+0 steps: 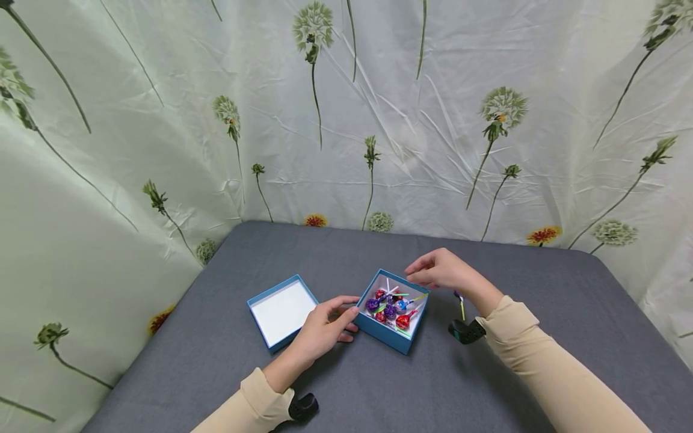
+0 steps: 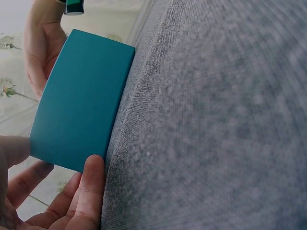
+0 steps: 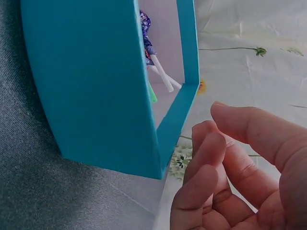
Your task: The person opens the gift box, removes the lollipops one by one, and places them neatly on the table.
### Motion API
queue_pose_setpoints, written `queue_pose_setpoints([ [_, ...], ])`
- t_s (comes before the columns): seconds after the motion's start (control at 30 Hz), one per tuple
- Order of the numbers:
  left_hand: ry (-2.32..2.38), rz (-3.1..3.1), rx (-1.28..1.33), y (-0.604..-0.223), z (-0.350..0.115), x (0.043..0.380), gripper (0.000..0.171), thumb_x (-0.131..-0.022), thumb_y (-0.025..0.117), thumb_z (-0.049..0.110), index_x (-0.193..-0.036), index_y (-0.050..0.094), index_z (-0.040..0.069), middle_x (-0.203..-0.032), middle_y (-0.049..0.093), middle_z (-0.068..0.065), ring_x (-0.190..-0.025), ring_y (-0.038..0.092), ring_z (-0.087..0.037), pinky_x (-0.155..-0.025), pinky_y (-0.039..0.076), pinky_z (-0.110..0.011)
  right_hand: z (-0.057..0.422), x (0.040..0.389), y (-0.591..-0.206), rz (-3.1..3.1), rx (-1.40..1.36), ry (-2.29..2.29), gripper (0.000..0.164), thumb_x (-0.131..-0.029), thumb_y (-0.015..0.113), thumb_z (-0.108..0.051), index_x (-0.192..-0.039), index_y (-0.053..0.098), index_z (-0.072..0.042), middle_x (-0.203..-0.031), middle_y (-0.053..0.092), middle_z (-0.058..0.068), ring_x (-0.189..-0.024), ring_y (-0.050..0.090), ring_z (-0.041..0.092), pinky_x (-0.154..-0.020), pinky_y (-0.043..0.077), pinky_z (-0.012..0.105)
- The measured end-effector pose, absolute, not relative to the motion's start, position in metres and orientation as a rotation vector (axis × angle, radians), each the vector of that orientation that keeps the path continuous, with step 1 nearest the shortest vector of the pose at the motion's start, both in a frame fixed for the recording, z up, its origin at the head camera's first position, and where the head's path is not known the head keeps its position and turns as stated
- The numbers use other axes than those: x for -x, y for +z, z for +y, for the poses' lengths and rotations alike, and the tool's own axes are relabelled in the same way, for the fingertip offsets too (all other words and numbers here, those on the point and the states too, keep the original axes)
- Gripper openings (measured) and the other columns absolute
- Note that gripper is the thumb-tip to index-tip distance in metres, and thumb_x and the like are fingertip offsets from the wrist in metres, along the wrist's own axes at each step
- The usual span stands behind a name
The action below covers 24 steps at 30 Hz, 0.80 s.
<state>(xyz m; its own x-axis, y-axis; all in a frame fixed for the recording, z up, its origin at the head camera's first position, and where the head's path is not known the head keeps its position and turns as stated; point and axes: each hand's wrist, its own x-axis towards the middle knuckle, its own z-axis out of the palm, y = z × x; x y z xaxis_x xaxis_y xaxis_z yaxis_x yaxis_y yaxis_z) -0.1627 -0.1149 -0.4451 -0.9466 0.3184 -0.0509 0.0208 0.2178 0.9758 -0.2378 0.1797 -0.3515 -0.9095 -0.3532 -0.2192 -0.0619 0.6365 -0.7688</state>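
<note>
A blue open box (image 1: 383, 334) stands on the table with several wrapped lollipops (image 1: 391, 311) in it, purple, red and blue, some with white sticks. My left hand (image 1: 319, 329) rests at the box's left corner, thumb by the rim and fingers along the side. In the left wrist view its fingers (image 2: 93, 177) lie against the corner of the box wall. Over the far right rim hovers my right hand (image 1: 441, 269), fingers loosely bent. Thumb and fingertips come close together in the right wrist view, with nothing between them.
Left of the box lies a matching blue lid (image 1: 284, 313), white inside face up. One purple lollipop (image 1: 462, 305) with a yellow stick lies on the grey table (image 1: 346, 391), beside my right wrist. A flower-printed curtain (image 1: 346, 120) hangs behind the table.
</note>
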Motion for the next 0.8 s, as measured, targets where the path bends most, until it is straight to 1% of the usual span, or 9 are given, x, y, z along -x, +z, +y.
queue_pose_setpoints([
  [0.2, 1.797, 2.251, -0.317, -0.444, -0.114, 0.162, 0.042, -0.111, 0.062, 0.031, -0.148, 0.063, 0.011, -0.126, 0.074, -0.017, -0.097, 0.076, -0.021, -0.081, 0.068, -0.038, 0.177, 0.240, -0.354, 2.522, 0.344, -1.133, 0.025, -0.101, 0.075, -0.019, -0.117, 0.080, 0.000, -0.090, 0.078, 0.000, -0.079, 0.058, 0.011, -0.070, 0.054, 0.031],
  [0.5, 1.796, 2.251, -0.316, -0.444, -0.114, 0.162, 0.042, -0.111, 0.062, 0.030, -0.147, 0.063, 0.010, -0.123, 0.075, -0.017, -0.097, 0.076, -0.021, -0.080, 0.068, -0.038, 0.172, 0.242, -0.358, 2.529, 0.313, -1.112, 0.021, -0.100, 0.075, -0.017, -0.112, 0.081, 0.000, -0.087, 0.076, -0.002, -0.072, 0.051, 0.010, -0.060, 0.044, 0.025],
  [0.67, 1.791, 2.250, -0.308, -0.444, -0.114, 0.163, 0.041, -0.111, 0.062, 0.031, -0.147, 0.064, 0.011, -0.123, 0.075, -0.016, -0.096, 0.076, -0.020, -0.079, 0.068, -0.036, 0.170, 0.243, -0.360, 2.538, 0.298, -1.096, 0.021, -0.100, 0.076, -0.017, -0.112, 0.082, -0.001, -0.083, 0.074, -0.004, -0.066, 0.048, 0.009, -0.059, 0.042, 0.025],
  [0.8, 1.788, 2.262, -0.319, -0.444, -0.114, 0.163, 0.041, -0.111, 0.062, 0.030, -0.147, 0.064, 0.011, -0.124, 0.075, -0.016, -0.097, 0.076, -0.021, -0.079, 0.068, -0.037, 0.169, 0.243, -0.360, 2.559, 0.308, -1.096, 0.020, -0.099, 0.077, -0.017, -0.111, 0.082, -0.002, -0.081, 0.074, -0.002, -0.062, 0.047, 0.008, -0.057, 0.041, 0.025],
])
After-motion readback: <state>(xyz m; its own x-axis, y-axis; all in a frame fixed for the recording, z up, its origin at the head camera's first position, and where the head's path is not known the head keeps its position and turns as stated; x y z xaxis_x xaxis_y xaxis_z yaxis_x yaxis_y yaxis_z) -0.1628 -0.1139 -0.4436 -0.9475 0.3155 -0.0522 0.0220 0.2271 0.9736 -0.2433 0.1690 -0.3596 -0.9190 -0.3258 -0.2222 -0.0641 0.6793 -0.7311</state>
